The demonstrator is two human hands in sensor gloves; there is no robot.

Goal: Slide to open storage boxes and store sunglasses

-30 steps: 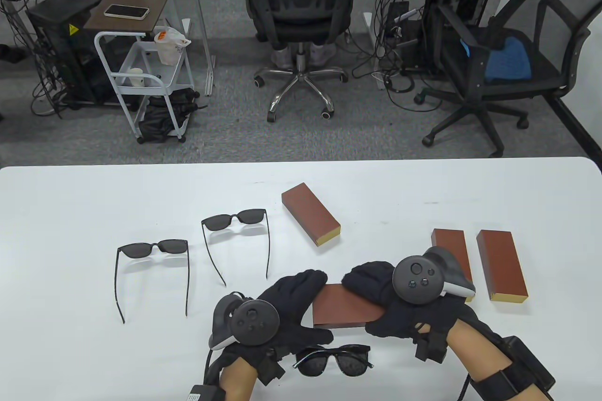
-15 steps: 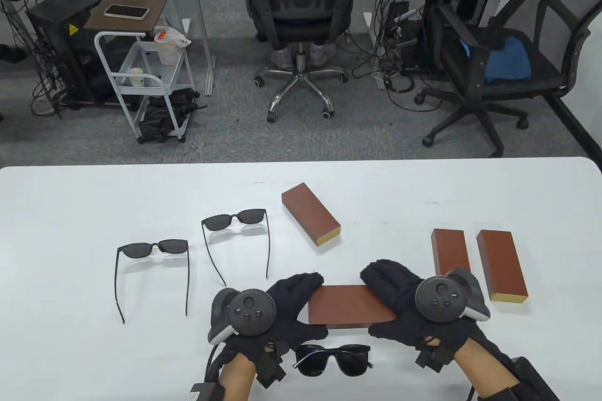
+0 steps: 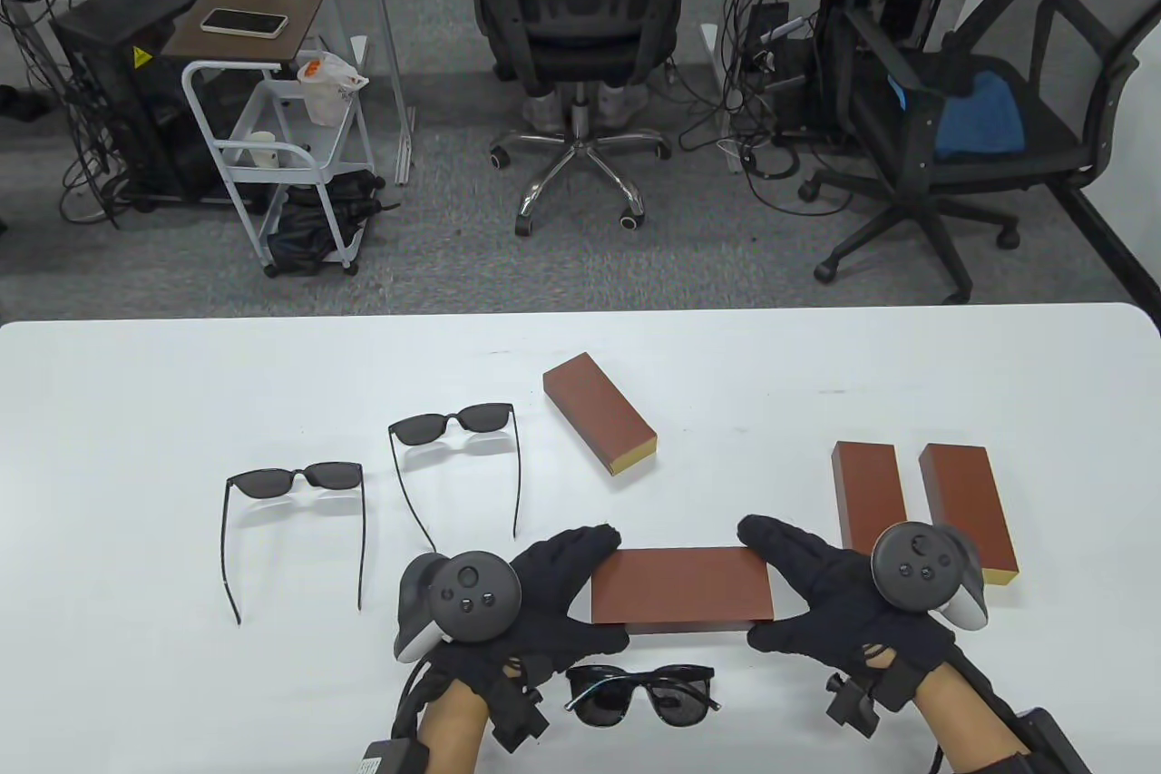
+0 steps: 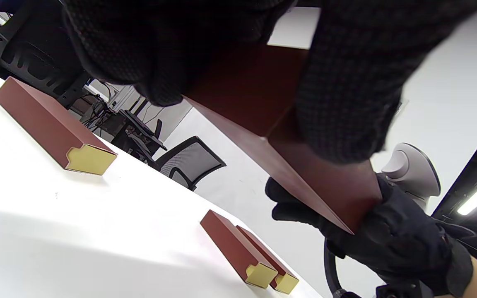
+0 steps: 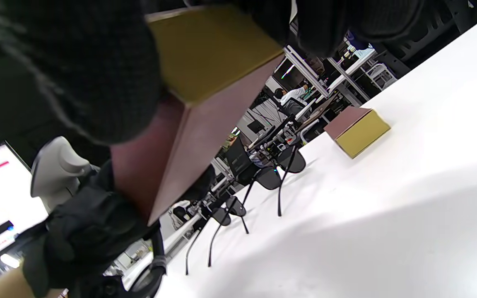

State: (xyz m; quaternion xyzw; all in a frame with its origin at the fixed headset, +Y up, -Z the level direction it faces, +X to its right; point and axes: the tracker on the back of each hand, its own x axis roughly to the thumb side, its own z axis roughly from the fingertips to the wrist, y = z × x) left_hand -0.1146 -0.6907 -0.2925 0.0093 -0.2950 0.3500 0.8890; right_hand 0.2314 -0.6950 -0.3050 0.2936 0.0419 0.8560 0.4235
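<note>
Held box: a brown storage box [image 3: 682, 586] is near the middle of the table's near edge, lifted clear of the top as the wrist views show; its long axis runs left to right, from one hand to the other.
Left hand: the left hand [image 3: 553, 588] grips the box's left end, fingers curled over the far edge and thumb at the near side.
Right hand: the right hand [image 3: 821, 583] grips the right end the same way; the right wrist view shows the gold drawer end [image 5: 209, 49] under these fingers.
Key relation: the drawer would travel along that left-right axis, so I judge the hands must pull apart or push along it; both are equally near, one at each end.
Folded sunglasses: a folded pair [image 3: 639, 694] lies just nearer the table edge than the box, between the wrists.
Open sunglasses: two pairs [image 3: 295, 480] [image 3: 451, 422] stand toward the left.
Other boxes: one [image 3: 600, 414] mid-table, two [image 3: 869, 493] [image 3: 965, 497] by the right hand.
</note>
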